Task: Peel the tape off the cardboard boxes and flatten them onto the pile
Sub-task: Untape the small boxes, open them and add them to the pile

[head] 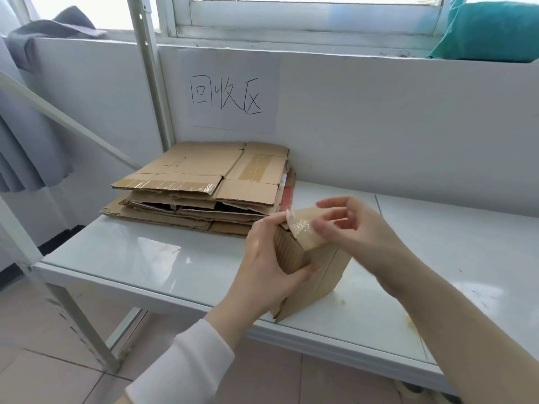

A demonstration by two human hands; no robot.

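Observation:
A small brown cardboard box (326, 275) stands tilted near the front edge of the white shelf (145, 258). My left hand (268, 263) grips its left side, thumb across the near face. My right hand (350, 225) pinches a strip of clear tape (300, 225) that is lifted off the box's top end, its loose end curling up. Behind and to the left lies the pile of flattened cardboard boxes (204, 182), several sheets high, with tape strips still showing on its top sheet.
A paper sign with handwritten characters (227, 97) hangs on the white back wall above the pile. A metal rack upright (151, 71) stands at the pile's left. A teal bag (490, 30) and grey cloth (43, 33) lie on the windowsill. Tiled floor lies below.

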